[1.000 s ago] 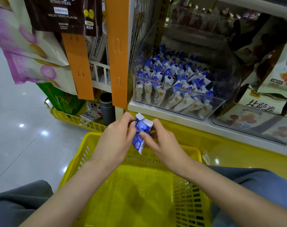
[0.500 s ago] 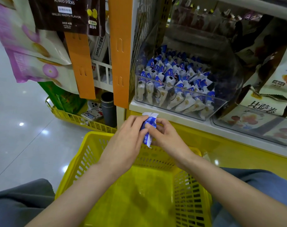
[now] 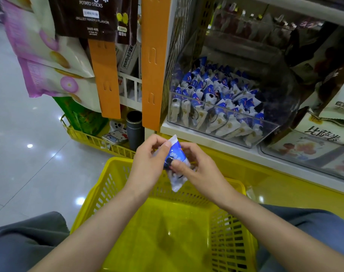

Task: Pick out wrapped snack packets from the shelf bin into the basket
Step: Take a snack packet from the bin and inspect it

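1. Snack packet (image 3: 176, 152): one blue-and-white wrapped piece, held roughly upright in the air. It sits over the far rim of the basket (image 3: 232, 228), just below the front edge of the shelf (image 3: 196, 139), and is not yet inside the basket.
2. Grip, left hand (image 3: 147, 161): thumb and fingers pinch the packet's upper left side, near the crimped top seal.
3. Grip, right hand (image 3: 200, 171): thumb lies on the blue face at mid-packet. The fingers are mostly hidden behind it and appear curled round it.
4. Handling (judged): light, with a thin film wrapper that is soft, crinkly and probably slick. The filling may crush, so a gentle pinch is enough. The best holds are the flat crimped ends, or across the middle where the filling gives bulk.
5. Shelf bin (image 3: 226, 112): clear plastic, at the left end of the shelf. It is packed with matching packets (image 3: 216, 95) standing in rows against its front wall.
6. Basket: yellow, with slatted walls. No packet shows on the visible part of its floor, and the forearms cover the rest.
7. Edges and room:
   - A release needs the packet brought slightly toward the person to clear the far rim; the open basket gives wide room below.
   - The shelf edge lies just beyond the knuckles.
   - An orange strip (image 3: 153, 65) hangs just left of the bin, so a reach into the bin should stay right of it and go over the front wall.
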Tool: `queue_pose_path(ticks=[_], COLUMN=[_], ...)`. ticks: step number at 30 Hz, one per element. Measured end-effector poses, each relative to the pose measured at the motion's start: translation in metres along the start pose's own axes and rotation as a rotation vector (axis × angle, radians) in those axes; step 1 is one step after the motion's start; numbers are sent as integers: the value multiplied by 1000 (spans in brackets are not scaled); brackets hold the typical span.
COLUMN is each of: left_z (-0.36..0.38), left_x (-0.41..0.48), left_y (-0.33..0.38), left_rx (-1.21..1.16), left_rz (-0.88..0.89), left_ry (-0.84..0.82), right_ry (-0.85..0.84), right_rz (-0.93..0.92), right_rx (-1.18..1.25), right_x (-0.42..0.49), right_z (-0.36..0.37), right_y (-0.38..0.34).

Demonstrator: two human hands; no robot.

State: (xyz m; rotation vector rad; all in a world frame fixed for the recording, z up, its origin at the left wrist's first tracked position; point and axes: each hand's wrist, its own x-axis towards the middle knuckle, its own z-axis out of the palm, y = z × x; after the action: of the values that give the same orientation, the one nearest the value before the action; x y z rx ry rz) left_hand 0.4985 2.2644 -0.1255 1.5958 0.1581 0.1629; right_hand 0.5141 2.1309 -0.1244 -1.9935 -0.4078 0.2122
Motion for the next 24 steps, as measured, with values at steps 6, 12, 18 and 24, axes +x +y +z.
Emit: queue_pose_path(ticks=[6,12,18,24], left_z=[-1,3,4,-2], left_x=[2,2,1,7], left_y=[2,5,9,15], left_rx=[-275,-385,-313,-334], left_rz=[-214,-398,-318,-277], left_ry=[75,-161,-116,-100], right_ry=[-3,166,106,428], right_rz=[82,226,59,-154], right_rx=[68,391,104,-239], right_x=[4,4,1,38], right_z=[-5,-7,-20,-96], right_y=[-3,-4,-15,-41])
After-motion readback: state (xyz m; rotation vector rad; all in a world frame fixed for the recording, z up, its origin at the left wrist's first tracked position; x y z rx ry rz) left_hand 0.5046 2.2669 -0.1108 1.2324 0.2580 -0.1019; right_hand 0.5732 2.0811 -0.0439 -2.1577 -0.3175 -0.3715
